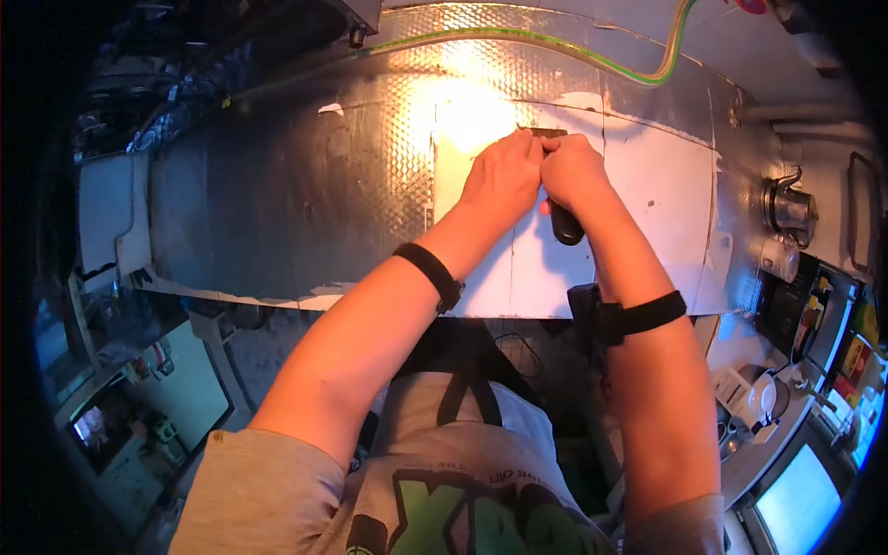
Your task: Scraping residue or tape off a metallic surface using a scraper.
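My right hand (pixel 572 171) is closed round a black-handled tool (pixel 566 227), whose handle end sticks out below the fist toward me. A dark flat end of the tool shows just beyond my fingers; its exact kind cannot be made out. Pressed up against the right hand, my left hand (pixel 504 174) has its fingers bent over the tool's far end, fingertips partly hidden. Both hands are over a white part of the work surface (pixel 647 194), beside a silver embossed foil covering (pixel 324 194) with ragged edges. Black straps circle both forearms.
A clear green-striped hose (pixel 518 34) curves across the far side. At the right stand a metal kettle (pixel 791 211), a glass jar (pixel 780 259) and a lit screen (pixel 797 501). Machinery (pixel 157 83) sits dark at the far left. A bright glare lies just beyond my hands.
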A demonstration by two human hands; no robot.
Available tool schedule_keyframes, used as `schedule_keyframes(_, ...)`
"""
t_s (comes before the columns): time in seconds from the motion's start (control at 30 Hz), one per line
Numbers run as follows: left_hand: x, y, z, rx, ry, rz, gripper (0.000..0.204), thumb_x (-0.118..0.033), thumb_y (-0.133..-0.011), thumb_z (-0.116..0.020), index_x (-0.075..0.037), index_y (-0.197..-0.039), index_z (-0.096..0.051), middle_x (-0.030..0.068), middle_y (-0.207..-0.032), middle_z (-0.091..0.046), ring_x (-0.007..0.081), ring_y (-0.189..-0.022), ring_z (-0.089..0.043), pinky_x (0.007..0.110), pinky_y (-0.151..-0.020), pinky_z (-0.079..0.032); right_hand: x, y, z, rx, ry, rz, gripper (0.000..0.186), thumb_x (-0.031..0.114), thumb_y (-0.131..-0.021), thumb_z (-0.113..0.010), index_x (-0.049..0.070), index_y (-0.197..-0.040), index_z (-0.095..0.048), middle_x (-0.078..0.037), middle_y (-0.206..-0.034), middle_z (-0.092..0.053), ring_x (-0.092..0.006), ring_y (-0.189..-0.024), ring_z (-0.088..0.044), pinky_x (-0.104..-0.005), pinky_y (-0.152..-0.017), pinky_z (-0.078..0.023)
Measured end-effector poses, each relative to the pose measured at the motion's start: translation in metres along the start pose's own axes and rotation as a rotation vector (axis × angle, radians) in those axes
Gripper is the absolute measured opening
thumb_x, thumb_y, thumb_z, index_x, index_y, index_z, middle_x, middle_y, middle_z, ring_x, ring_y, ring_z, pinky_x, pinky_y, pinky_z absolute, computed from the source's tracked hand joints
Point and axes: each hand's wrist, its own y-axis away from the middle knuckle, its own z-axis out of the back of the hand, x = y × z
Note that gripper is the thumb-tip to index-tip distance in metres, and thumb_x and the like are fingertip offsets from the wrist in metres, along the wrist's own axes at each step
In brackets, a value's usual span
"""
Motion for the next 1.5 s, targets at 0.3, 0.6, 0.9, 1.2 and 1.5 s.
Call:
schedule_keyframes(0.3,-0.017,0.001,0.005,0.15,0.016,0.117,0.028,-0.008,-0.095,-0.06,0.002,-0.12,-0.065,0.0237,-0.106,-0.069,0.0417,-0.1,-0.071,0.049,-0.086,-0.061,0.004,0.002,0.012,0.071,0.084,-0.053,0.034,0.024,-0.103,-0.062,-0.007,-0.111,-0.073,-0.026,-0.099,-0.076,-0.0322,-0.063,-0.076,-0.0427,-0.055,-0.06)
schedule_keyframes(0.6,-0.032,0.011,0.01,0.083,0.123,0.184,0.026,-0.008,-0.097,-0.06,0.004,-0.118,-0.066,0.0275,-0.118,-0.07,0.0425,-0.105,-0.071,0.048,-0.087,-0.06,0.003,0.019,0.01,0.03,0.122,-0.041,0.035,0.026,-0.104,-0.06,-0.006,-0.113,-0.071,-0.025,-0.093,-0.076,-0.0307,-0.059,-0.073,-0.0419,-0.052,-0.059)
schedule_keyframes(0.9,-0.027,0.018,-0.002,0.007,0.292,0.225,0.027,-0.024,-0.109,-0.047,-0.002,-0.104,-0.061,0.0241,-0.099,-0.065,0.045,-0.097,-0.066,0.052,-0.086,-0.054,-0.01,0.013,0.001,-0.05,0.13,0.007,0.034,0.024,-0.102,-0.064,-0.001,-0.122,-0.076,-0.028,-0.09,-0.076,-0.0333,-0.058,-0.074,-0.0414,-0.055,-0.061)
schedule_keyframes(1.2,-0.026,0.016,-0.014,-0.06,0.059,0.053,0.016,-0.008,-0.093,-0.06,0.001,-0.106,-0.064,0.0187,-0.095,-0.064,0.0392,-0.091,-0.068,0.048,-0.077,-0.058,-0.011,0.011,0.006,-0.016,0.135,0.016,0.036,0.022,-0.104,-0.06,-0.013,-0.101,-0.07,-0.032,-0.087,-0.074,-0.0381,-0.062,-0.075,-0.047,-0.055,-0.06)
schedule_keyframes(1.5,-0.029,0.011,-0.014,-0.165,0.093,0.038,0.013,-0.008,-0.093,-0.061,0.0,-0.102,-0.062,0.0205,-0.095,-0.063,0.0407,-0.091,-0.067,0.05,-0.077,-0.057,-0.027,-0.016,0.0,-0.089,0.217,0.041,0.029,0.02,-0.101,-0.065,0.003,-0.12,-0.078,-0.021,-0.086,-0.076,-0.0297,-0.053,-0.073,-0.042,-0.052,-0.061)
